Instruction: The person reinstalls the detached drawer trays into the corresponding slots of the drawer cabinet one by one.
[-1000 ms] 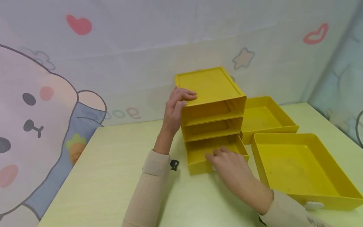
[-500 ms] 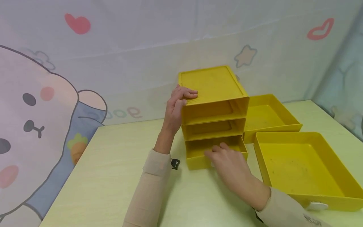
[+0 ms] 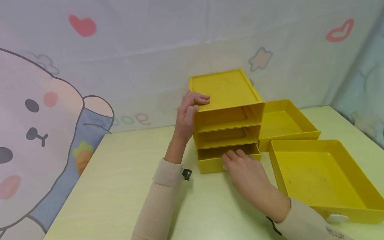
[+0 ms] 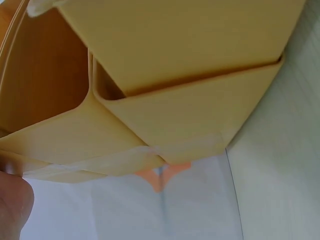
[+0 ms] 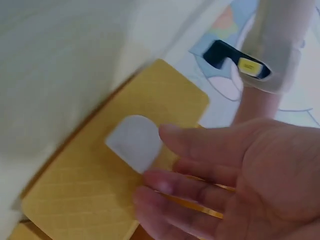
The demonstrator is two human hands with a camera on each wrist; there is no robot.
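Note:
A yellow stacked drawer cabinet [image 3: 225, 88] stands on the table, its upper two slots without drawers. The yellow bottom drawer [image 3: 210, 165] sticks partway out. My left hand [image 3: 187, 115] rests on the cabinet's front left top corner, fingers laid on the top and thumb by the front edge. My right hand [image 3: 247, 176] is at the drawer's front, thumb and forefinger pinching the white pull tab [image 5: 134, 142]. In the left wrist view, the drawer's side [image 4: 185, 40] sits inside its frame [image 4: 195, 110], and a fingertip [image 4: 15, 200] shows at the lower left.
Two pulled-out yellow drawers lie on the right: one behind [image 3: 283, 120], one nearer [image 3: 318, 173] with a white tab [image 3: 337, 218]. A printed cloth [image 3: 150, 66] hangs behind the pale table [image 3: 120, 186].
The bottom drawer has slid further into the cabinet, with my right hand moving along at its front. My left hand has stayed on the cabinet's top corner.

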